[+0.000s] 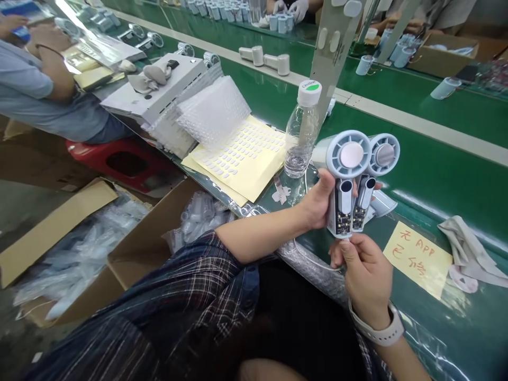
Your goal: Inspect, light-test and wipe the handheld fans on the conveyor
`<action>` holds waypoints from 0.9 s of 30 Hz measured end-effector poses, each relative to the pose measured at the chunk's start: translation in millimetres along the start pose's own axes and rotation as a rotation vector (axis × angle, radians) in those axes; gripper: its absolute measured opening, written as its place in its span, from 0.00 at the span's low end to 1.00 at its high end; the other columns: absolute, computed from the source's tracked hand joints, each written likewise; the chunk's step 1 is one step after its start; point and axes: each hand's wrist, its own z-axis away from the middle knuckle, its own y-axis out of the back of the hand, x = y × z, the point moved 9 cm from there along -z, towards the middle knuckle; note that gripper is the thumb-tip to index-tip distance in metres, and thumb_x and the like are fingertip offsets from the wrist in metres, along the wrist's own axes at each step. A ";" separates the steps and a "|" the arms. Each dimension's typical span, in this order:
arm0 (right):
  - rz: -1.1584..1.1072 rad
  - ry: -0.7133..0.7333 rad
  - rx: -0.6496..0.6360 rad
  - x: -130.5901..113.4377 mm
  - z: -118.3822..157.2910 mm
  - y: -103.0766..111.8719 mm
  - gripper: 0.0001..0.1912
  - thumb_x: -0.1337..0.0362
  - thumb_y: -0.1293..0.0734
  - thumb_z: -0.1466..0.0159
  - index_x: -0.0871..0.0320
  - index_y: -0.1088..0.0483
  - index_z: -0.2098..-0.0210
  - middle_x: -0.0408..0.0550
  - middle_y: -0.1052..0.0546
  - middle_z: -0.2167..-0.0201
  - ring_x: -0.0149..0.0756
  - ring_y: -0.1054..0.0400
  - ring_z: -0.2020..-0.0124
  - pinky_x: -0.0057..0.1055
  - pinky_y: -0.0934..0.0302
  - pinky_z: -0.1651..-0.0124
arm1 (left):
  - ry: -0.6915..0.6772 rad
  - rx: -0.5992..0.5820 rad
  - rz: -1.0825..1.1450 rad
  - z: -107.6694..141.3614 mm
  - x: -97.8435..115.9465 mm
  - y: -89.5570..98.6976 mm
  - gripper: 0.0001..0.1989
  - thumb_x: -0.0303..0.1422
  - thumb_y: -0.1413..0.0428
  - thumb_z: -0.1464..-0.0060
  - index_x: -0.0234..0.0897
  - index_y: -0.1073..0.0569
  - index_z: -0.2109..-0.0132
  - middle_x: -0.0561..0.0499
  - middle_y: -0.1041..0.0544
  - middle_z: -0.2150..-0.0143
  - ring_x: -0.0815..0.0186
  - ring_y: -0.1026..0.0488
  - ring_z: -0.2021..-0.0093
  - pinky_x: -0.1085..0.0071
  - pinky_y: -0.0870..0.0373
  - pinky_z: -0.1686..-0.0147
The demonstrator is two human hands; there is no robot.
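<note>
Two light-blue handheld fans, a nearer one (344, 203) and a farther one (362, 198), stand side by side with their round heads up and small circuit boards showing in the handles. My left hand (319, 203) is wrapped round them from the left, its fingertips showing behind. Low at the base of the handles, my right hand (363, 264) is closed, thumb against the bottom of the nearer fan. A white band is on that wrist. Behind the hands another pale-blue part (383, 203) lies on the green table.
A bottle (300, 132) stands left of the fans, beside yellow sticker sheets (257, 174) and bubble wrap (216, 111). Right lie a handwritten note (417, 259) and a grey cloth (470, 248). A carton (130, 248) of bagged parts sits lower left. Other people work at left and across.
</note>
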 end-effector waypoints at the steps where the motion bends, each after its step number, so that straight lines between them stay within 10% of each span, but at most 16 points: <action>1: -0.049 -0.020 0.014 2.0 1.1 -1.2 0.20 0.47 0.28 0.28 0.54 0.30 0.68 0.38 0.29 0.82 0.32 0.33 0.80 0.28 0.38 0.75 | -0.026 0.020 -0.016 0.3 -0.1 1.7 0.47 0.80 0.37 0.71 0.36 0.30 0.72 0.37 0.18 0.54 0.51 0.20 0.45 0.60 0.22 0.49; 5: -0.069 -0.009 0.007 3.9 1.5 -1.5 0.20 0.46 0.30 0.27 0.53 0.31 0.66 0.38 0.29 0.81 0.33 0.32 0.79 0.30 0.35 0.73 | -0.072 0.087 -0.012 1.8 -2.1 7.5 0.48 0.78 0.33 0.80 0.36 0.30 0.73 0.37 0.16 0.54 0.50 0.19 0.47 0.62 0.21 0.52; 12: 0.190 0.285 -0.009 -10.3 2.4 7.0 0.17 0.51 0.31 0.26 0.55 0.25 0.67 0.48 0.18 0.67 0.38 0.24 0.67 0.34 0.32 0.63 | 0.045 0.044 0.274 1.2 0.2 0.6 0.43 0.76 0.39 0.55 0.34 0.30 0.73 0.41 0.16 0.55 0.60 0.16 0.54 0.66 0.17 0.55; 22: -0.361 0.022 0.130 14.3 7.6 9.5 0.16 0.54 0.27 0.27 0.55 0.28 0.67 0.35 0.33 0.84 0.29 0.37 0.82 0.28 0.39 0.74 | -0.117 -0.093 0.058 6.3 -1.5 -12.4 0.46 0.77 0.33 0.77 0.36 0.28 0.74 0.43 0.16 0.61 0.58 0.17 0.54 0.66 0.16 0.54; 27: -0.346 -0.007 0.070 20.5 4.8 5.4 0.14 0.54 0.27 0.26 0.55 0.27 0.65 0.36 0.31 0.82 0.30 0.35 0.80 0.28 0.39 0.73 | -0.133 -0.185 0.020 5.4 -8.8 -12.3 0.45 0.78 0.36 0.71 0.37 0.27 0.74 0.42 0.17 0.60 0.57 0.18 0.52 0.66 0.17 0.51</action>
